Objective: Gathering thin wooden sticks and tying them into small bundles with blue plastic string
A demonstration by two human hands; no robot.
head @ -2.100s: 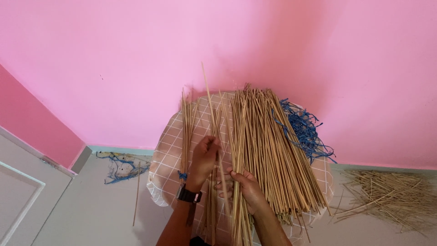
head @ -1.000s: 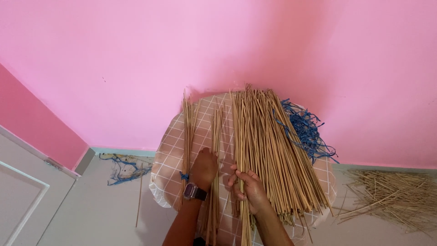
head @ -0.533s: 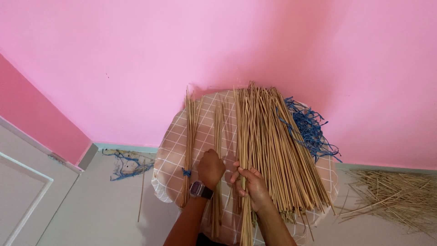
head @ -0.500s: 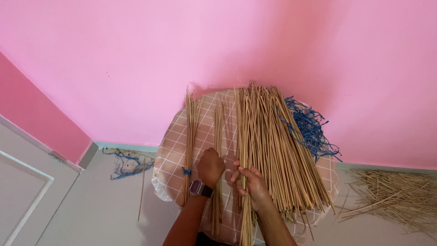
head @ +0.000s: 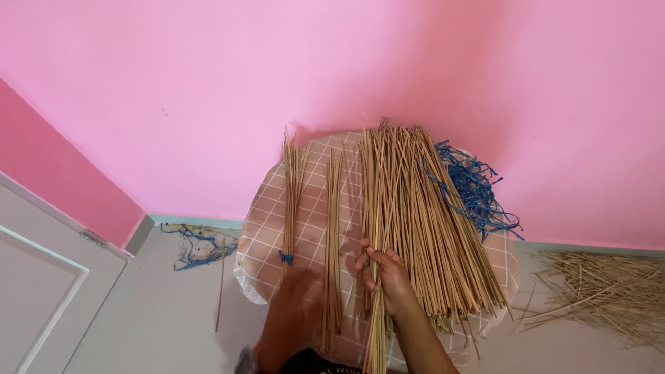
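Pink walls meet in a corner behind a small round counter (head: pixel 263 228) covered with a tan cloth marked in a white grid. At the counter's right half lies a large pile of thin straw-coloured sticks (head: pixel 422 221), fanned from the far edge down to the near edge and overhanging it a little. At the far right edge, partly under the pile, sits a tangle of blue string (head: pixel 474 190).

Near the left edge lies a small bundle of sticks (head: pixel 291 201), tied close to its near end with a blue knot (head: pixel 285 258). Between that bundle and the big pile, a loose handful of sticks (head: pixel 334 235) lies lengthwise on the cloth, running from the middle toward the near edge.

At the near edge the right hand (head: pixel 388 277) rests on the left side of the large pile, its fingers (head: pixel 367 262) curled around a few sticks and gripping them. The left hand (head: pixel 298 312) is at the near edge just beside the loose handful, between it and the tied bundle. It is blurred, so whether its fingers are open or closed cannot be told.

On the floor to the right lies a scattered heap of the same straw sticks (head: pixel 603 291). On the floor to the left is a scrap of netting with blue string (head: pixel 201 242), and a single stick (head: pixel 220 291) lies beside it. A white panelled door (head: pixel 41 284) fills the lower left.
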